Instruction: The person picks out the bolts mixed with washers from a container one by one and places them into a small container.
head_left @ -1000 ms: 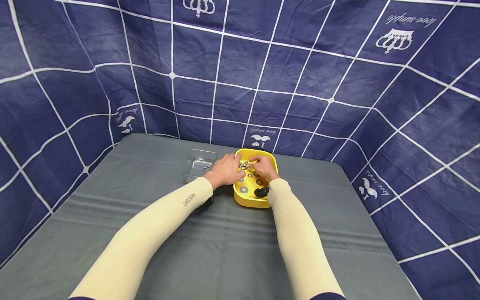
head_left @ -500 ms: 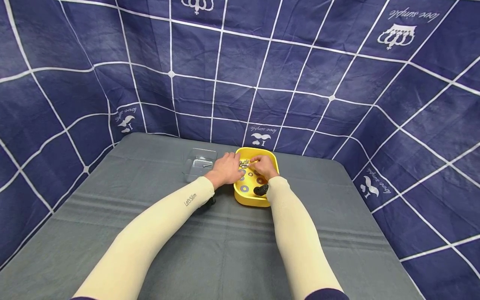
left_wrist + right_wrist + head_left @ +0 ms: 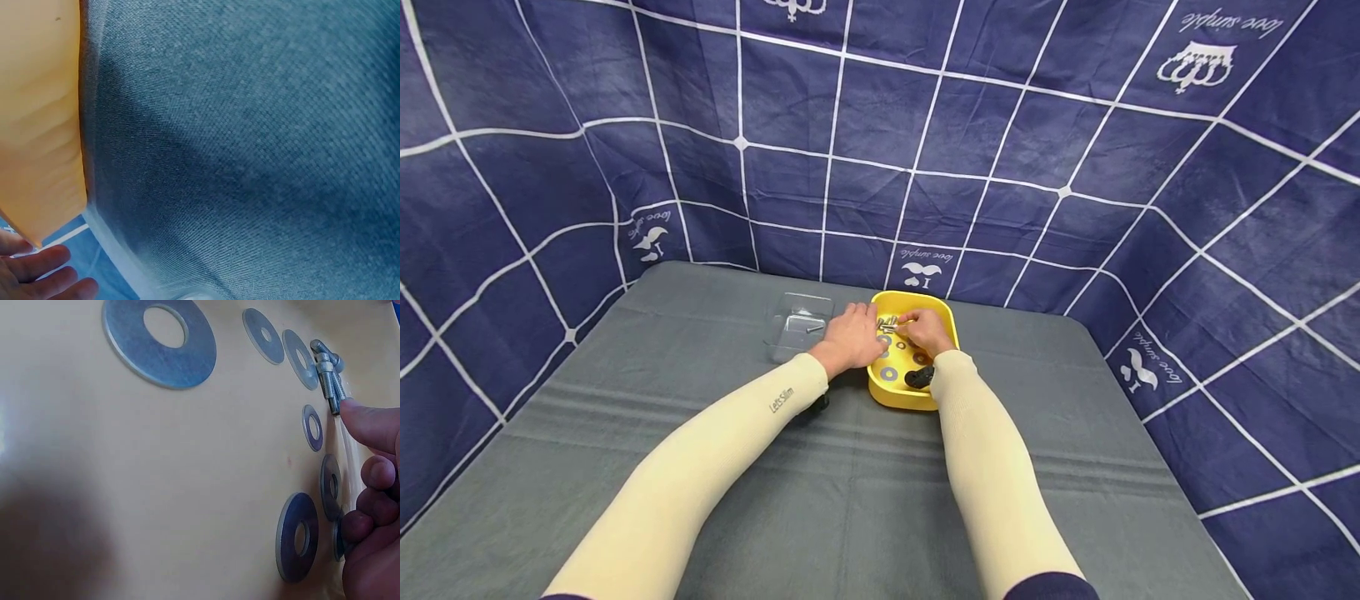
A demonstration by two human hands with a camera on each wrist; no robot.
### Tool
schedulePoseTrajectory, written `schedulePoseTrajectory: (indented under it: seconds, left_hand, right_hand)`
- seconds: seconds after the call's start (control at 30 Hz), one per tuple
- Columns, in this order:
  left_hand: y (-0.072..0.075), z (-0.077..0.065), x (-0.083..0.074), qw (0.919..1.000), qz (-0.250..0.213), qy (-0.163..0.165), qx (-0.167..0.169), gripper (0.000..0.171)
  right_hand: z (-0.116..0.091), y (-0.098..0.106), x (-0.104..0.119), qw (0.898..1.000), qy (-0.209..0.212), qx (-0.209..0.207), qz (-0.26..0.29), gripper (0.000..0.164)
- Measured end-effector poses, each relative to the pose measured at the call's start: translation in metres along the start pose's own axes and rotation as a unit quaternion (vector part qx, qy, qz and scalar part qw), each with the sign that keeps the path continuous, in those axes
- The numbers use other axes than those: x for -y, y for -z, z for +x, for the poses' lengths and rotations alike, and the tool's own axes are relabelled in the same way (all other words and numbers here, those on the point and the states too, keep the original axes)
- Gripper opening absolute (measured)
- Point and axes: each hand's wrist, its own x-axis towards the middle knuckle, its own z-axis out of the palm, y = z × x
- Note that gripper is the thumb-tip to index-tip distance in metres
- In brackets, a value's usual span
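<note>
A yellow bin [image 3: 904, 401] stands at the back middle of the table in the head view. My left hand [image 3: 848, 337] holds its left rim, thumb on the inner side and fingers at the outer wall. My right hand [image 3: 927, 330] reaches into the bin with its fingers curled, pinching at a small heap of metal bolts [image 3: 326, 372]. In the right wrist view the thumb [image 3: 369, 425] meets the end of one bolt; the index fingertip is hidden behind it. Flat metal washers of several sizes, among them a large washer [image 3: 200, 356], lie on the bin floor.
Left of the bin is a clear plastic box [image 3: 790, 340] with a single bolt [image 3: 814, 329] in it. Grey cloth [image 3: 820, 500] covers the table. A blue curtain [image 3: 880, 200] with white grid lines hangs behind and at both sides.
The right thumb and index finger have drawn closer together at the bolts. My left hand stays on the bin rim. The whole head view has shifted slightly.
</note>
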Motion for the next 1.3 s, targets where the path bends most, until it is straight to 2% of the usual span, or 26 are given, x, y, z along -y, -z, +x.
schedulePoseTrajectory:
  seconds: [0.1, 0.3, 0.53, 0.8, 1.3]
  left_hand:
    - [0.001, -0.0001, 0.0003, 1.0, 0.003, -0.003, -0.003, 0.075]
    - [0.0027, -0.0001, -0.0005, 0.9999, 0.008, -0.012, -0.001, 0.075]
    - [0.0027, -0.0022, 0.0011, 0.9997, 0.023, -0.007, 0.002, 0.073]
    - [0.0023, -0.0043, 0.0012, 0.9997, 0.024, -0.01, -0.002, 0.073]
    - [0.0014, -0.0053, 0.0009, 0.9998, 0.018, -0.002, -0.002, 0.071]
  right_hand:
    - [0.0013, -0.0004, 0.0003, 1.0, 0.003, 0.004, -0.009, 0.02]
    - [0.004, -0.0016, -0.0007, 1.0, -0.018, 0.0, -0.015, 0.018]
    - [0.0038, -0.0044, 0.0007, 0.999, 0.012, 0.005, -0.031, 0.019]
    - [0.0031, -0.0048, 0.0017, 0.998, 0.022, 0.001, -0.059, 0.019]
    - [-0.0004, -0.0058, 0.0034, 0.996, 0.037, 0.001, -0.079, 0.018]
